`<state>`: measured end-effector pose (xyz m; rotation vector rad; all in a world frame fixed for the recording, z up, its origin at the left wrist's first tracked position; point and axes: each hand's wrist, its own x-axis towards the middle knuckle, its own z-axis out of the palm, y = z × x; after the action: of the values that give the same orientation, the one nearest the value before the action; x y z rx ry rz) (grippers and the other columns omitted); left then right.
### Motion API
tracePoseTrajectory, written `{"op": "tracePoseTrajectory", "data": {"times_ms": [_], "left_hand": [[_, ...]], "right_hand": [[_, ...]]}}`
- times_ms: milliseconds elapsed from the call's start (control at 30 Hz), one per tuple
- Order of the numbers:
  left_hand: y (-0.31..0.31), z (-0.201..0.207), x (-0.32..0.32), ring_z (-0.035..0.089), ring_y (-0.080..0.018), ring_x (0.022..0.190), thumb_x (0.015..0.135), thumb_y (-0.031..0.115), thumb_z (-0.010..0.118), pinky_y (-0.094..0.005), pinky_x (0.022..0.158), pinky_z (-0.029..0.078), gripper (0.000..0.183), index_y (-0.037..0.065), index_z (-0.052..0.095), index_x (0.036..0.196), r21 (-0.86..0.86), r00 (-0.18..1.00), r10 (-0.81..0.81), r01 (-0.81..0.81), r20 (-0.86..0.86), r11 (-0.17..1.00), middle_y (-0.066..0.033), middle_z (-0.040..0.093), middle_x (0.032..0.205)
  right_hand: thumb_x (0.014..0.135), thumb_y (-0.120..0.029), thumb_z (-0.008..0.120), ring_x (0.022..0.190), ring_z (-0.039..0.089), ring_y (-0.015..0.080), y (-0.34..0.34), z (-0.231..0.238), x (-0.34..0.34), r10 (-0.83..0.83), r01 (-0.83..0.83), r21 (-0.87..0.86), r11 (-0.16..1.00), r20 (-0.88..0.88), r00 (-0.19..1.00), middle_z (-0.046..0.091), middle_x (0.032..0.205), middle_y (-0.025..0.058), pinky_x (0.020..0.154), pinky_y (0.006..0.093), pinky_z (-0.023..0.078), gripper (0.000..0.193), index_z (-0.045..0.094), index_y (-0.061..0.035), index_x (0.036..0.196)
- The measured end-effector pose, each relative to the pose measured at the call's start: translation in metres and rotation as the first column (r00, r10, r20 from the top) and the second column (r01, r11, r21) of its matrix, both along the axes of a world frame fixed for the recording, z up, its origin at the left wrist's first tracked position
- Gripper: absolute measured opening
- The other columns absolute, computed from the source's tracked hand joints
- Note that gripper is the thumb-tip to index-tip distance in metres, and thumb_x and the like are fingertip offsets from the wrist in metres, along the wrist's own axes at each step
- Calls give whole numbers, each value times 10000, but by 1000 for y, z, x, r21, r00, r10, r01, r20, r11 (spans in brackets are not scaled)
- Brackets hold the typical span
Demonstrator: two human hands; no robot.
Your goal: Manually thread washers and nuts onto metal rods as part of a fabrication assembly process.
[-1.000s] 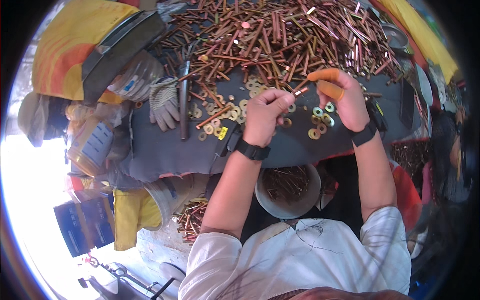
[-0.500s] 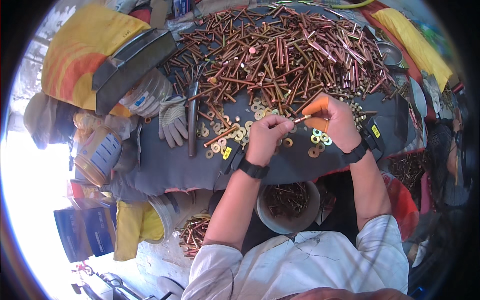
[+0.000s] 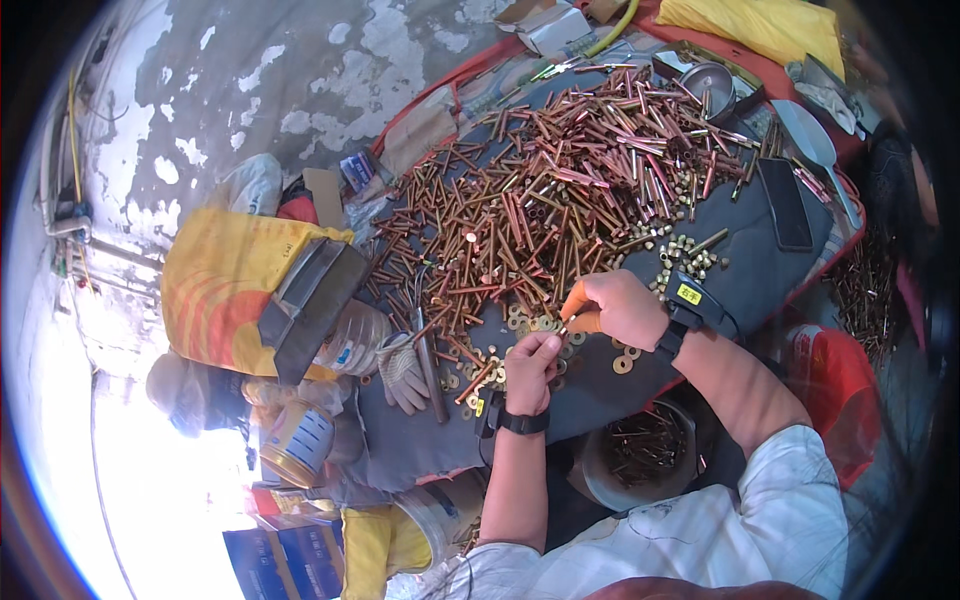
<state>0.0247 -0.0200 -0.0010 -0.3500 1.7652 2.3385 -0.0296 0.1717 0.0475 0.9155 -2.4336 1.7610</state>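
The left hand (image 3: 530, 372) pinched one end of what looked like a bolt (image 3: 563, 330) above the worktop (image 3: 605, 398), toward its front edge; the right hand (image 3: 628, 308), in orange finger covers (image 3: 577, 298), closed on the other. That piece seemed unfinished, with a big heap (image 3: 560, 190) loose toward the back edge. Washers (image 3: 623, 366) crowded the space nearby. A glove (image 3: 403, 375) lay near the left edge, a phone (image 3: 785, 205) near the right.

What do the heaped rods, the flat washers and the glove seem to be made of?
Heaped rods: metal, with a shiny coppery finish, judging by the bright glints; solid colour or plating, I cannot tell.
Flat washers: probably metal too, pale gold, with crisp ring shapes and a light sheen.
Glove: apparently fabric, greyish and matt, judging by its soft, limp fingers; any coating is unclear.
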Motion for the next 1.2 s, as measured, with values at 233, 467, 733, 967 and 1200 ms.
{"op": "tracePoseTrajectory", "data": {"times_ms": [233, 467, 733, 967, 1200], "left_hand": [[-3, -5, -6, 394, -25, 545, 875, 131, 612, -144, 429, 259, 113, 22, 614, 904, 178, 998, -53, 45, 44, 983, -3, 578, 764], [8, -1, -8, 369, -16, 504, 844, 177, 653, -160, 433, 260, 130, 50, 631, 865, -7, 1000, -19, 19, -13, 1000, 57, 519, 678], [-3, 1, -2, 426, -17, 524, 804, 172, 667, -169, 471, 312, 108, 65, 651, 799, -14, 998, 8, -9, -62, 1000, 64, 528, 638], [14, -9, -17, 556, -71, 615, 746, 83, 705, -218, 552, 442, 82, 26, 655, 778, 79, 970, 62, -45, -234, 996, -1, 612, 679], [-6, -12, -7, 552, -80, 572, 716, 60, 723, -231, 518, 431, 93, 18, 643, 736, 167, 967, 144, -109, -209, 980, -18, 602, 637]], "right_hand": [[677, -16, 727, 720, 625, 256, 1, -10, -4, -19, -3, -97, 995, -231, 973, 635, 791, 93, 628, 326, 490, 160, 653, -41, 816], [670, -153, 757, 627, 626, 270, 1, -2, -1, -224, 225, 9, 974, -52, 973, 637, 688, 125, 561, 334, 474, 172, 652, -34, 736], [699, -12, 708, 705, 595, 162, -7, 1, -4, -58, 61, 136, 989, -32, 998, 566, 722, 66, 614, 267, 459, 155, 576, -4, 778], [824, 17, 533, 883, 579, 146, 33, -36, -35, -70, 56, 47, 997, 407, 911, 596, 938, 38, 787, 253, 467, 137, 602, 4, 942], [820, -5, 537, 1032, 548, 170, 3, -34, -31, -3, -22, 126, 992, 193, 981, 576, 1086, 84, 909, 289, 413, 187, 606, -7, 994]]}}
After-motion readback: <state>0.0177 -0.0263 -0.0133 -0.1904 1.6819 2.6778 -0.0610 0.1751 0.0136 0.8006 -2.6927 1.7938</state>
